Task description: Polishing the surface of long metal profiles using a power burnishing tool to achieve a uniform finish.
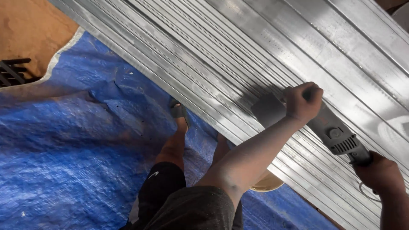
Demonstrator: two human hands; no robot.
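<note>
The left hand was extended forward on a nearly straight arm, its grip closed in a fist around the front part of a grey handheld angle grinder; the part it gripped was hidden inside the fist. The right hand was drawn back at the lower right edge of the view, its grip closed around the rear end of the grinder body, near the ribbed vent section. A thin cable looped out just below this hand. The grinder lay diagonally across a stack of long, silver, ribbed metal profiles, with its blurred flat grey front guard touching or just above the metal; which of the two could not be told. The profiles ran from the upper left to the lower right of the view. Beneath them, a crumpled blue woven tarpaulin covered the floor. The person's legs, in dark shorts, stood on the tarpaulin, one foot in a grey sandal beside the edge of the stack. Bare orange-brown ground showed at the upper left, next to a black metal grate.
</note>
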